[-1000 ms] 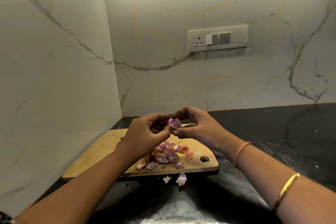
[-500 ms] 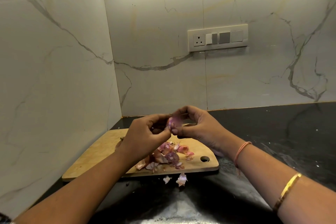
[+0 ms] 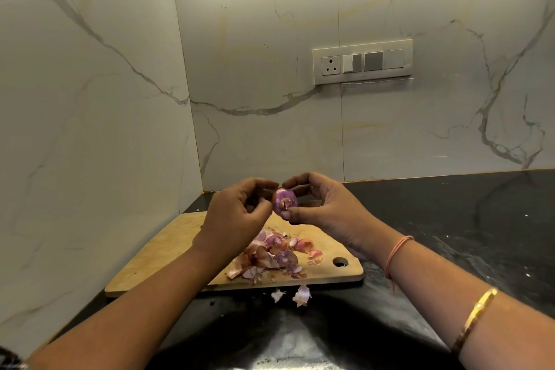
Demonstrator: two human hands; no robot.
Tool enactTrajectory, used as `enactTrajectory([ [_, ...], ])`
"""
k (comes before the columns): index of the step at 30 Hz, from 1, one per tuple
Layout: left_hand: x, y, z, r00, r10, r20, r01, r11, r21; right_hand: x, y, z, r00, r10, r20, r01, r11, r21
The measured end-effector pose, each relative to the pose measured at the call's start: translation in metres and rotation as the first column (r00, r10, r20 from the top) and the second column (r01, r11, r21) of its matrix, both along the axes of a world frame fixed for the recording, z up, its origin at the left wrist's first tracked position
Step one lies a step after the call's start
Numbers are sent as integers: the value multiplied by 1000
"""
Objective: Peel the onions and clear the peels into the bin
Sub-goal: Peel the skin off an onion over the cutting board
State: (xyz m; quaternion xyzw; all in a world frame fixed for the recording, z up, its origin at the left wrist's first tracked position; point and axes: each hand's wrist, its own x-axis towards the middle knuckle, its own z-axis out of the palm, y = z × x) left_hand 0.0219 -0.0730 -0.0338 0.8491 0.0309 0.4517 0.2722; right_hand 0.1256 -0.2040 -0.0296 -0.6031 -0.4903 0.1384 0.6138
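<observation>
A small purple onion [image 3: 283,201] is held in the air above the wooden cutting board [image 3: 168,252]. My right hand [image 3: 324,204] grips it from the right, with thumb below and fingers above. My left hand [image 3: 234,216] pinches at its left side with the fingertips touching the onion. A pile of pink and brown onion peels [image 3: 270,255] lies on the board under my hands. No bin is in view.
Two loose peel scraps [image 3: 301,295] lie on the black countertop [image 3: 450,219] just in front of the board. Marble walls close the corner at the left and back, with a switch panel [image 3: 362,61] on the back wall.
The onion has turned in my fingers, so its purple peeled side and root end now face me. Both hands stay at the same spot above the board.
</observation>
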Motion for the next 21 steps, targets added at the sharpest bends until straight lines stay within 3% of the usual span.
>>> enactTrajectory([
  [7, 3, -5, -1, 997, -72, 0, 72, 996, -59, 1, -2, 2, 999, -36, -8, 36, 998, 52],
  [16, 3, -5, -1, 999, -2, 54, 4, 999, -33, 0, -1, 1, 995, -85, 49, 83, 996, 33],
  [21, 4, 2, 0, 997, 53, 48, -50, 996, -73, -1, 0, 1, 1000, -24, -1, 24, 1000, 6],
])
